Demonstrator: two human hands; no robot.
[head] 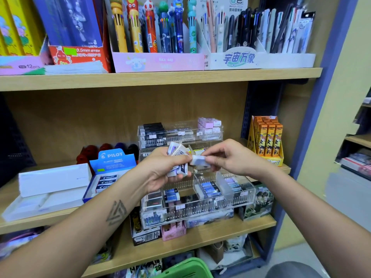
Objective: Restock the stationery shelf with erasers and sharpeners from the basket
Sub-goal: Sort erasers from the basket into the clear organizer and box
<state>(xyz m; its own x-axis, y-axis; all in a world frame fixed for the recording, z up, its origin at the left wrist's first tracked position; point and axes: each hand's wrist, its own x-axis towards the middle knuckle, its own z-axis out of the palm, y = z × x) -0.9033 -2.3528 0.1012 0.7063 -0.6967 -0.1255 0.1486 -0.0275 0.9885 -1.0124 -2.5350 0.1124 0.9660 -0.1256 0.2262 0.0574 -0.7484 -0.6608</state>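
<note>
My left hand [160,169] grips a bunch of several white wrapped erasers [178,151] in front of the middle shelf. My right hand [226,157] pinches one white eraser [197,159] by its end, right beside the bunch. Behind and below both hands stands a clear acrylic tiered organiser [200,205] with compartments holding boxed erasers in blue, black and pink. The green basket [186,268] shows only its rim at the bottom edge.
An open blue Pilot eraser box [112,167] and white flat boxes [54,179] sit left of the organiser. An orange pencil display [267,141] stands to its right. The shelf above carries pen displays [156,37]. The blue shelf upright [313,125] bounds the right side.
</note>
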